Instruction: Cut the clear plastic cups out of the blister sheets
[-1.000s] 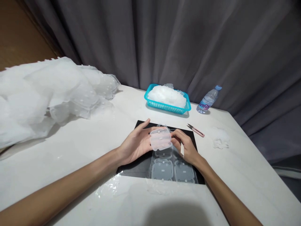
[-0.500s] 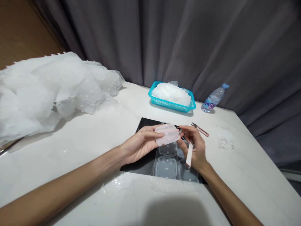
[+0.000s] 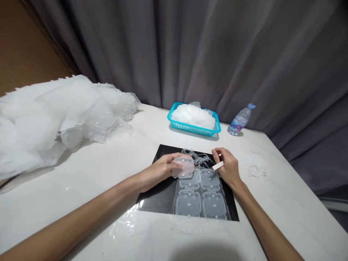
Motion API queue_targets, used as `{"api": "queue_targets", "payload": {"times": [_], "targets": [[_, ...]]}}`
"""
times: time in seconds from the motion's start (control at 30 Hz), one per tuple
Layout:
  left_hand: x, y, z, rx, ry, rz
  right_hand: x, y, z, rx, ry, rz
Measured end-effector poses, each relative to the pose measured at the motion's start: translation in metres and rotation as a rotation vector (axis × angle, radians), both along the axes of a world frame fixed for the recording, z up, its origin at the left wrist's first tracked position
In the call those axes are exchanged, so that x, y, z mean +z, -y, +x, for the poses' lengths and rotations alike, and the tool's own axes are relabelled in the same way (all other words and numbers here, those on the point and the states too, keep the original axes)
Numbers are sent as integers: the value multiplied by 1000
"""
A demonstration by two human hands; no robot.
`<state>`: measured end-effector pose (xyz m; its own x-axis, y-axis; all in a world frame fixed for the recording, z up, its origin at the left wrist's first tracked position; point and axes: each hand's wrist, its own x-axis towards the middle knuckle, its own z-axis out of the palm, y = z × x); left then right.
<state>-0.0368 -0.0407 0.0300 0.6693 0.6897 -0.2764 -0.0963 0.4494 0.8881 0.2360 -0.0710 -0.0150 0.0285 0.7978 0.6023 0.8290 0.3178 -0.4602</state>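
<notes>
Seeing white table (image 3: 81, 174), black mat (image 3: 160, 197) near centre, translucent moulded sheet (image 3: 202, 195) on mat's right half. My left hand (image 3: 163, 169) pinches cut-out piece (image 3: 184, 167) at sheet's far-left end, fingers curled. Piece frosted, rounded-square, studded. I judge it light, floppy, slick, so best gripped by its edge. Right hand (image 3: 230, 169) loosely closed on small white stick (image 3: 218, 166).

left hand (image 3: 163, 169): forearm extended, fingers pinched | right hand (image 3: 228, 167): fingers curled closed

Translucent, frosted plastic piece (image 3: 183, 167) over a matt black mat (image 3: 163, 188); glossy white desk (image 3: 108, 174); sheer white fabric (image 3: 54, 112).
</notes>
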Motion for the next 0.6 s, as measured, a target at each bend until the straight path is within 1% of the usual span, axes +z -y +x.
{"api": "queue_targets", "payload": {"times": [0.07,0.13,0.17,0.23,0.3,0.37,0.4,0.43,0.47,0.5,0.53,0.6], "targets": [[2,-12,4,19,-75,111,0,-2,-1,2,63,17],[11,-33,15,86,-123,259,0,-1,-5,13,112,40],[19,-47,23,137,-156,356,0,0,-7,19,136,45],[39,-81,44,299,-304,606,-1,1,-10,29,172,37],[62,-120,66,377,-340,705,-3,0,-11,35,182,19],[81,-154,80,423,-388,801,-6,-2,-10,33,177,8],[88,-166,83,438,-425,843,-7,-3,-9,28,173,8],[92,-173,83,447,-466,883,-8,-4,-8,21,169,9],[92,-174,80,441,-500,924,-8,-4,-7,13,164,12],[90,-170,75,419,-526,967,-8,-5,-7,6,158,15],[85,-159,68,379,-541,1012,-8,-6,-6,1,152,16],[69,-123,50,246,-538,1103,-7,-6,-6,0,135,18]]}}
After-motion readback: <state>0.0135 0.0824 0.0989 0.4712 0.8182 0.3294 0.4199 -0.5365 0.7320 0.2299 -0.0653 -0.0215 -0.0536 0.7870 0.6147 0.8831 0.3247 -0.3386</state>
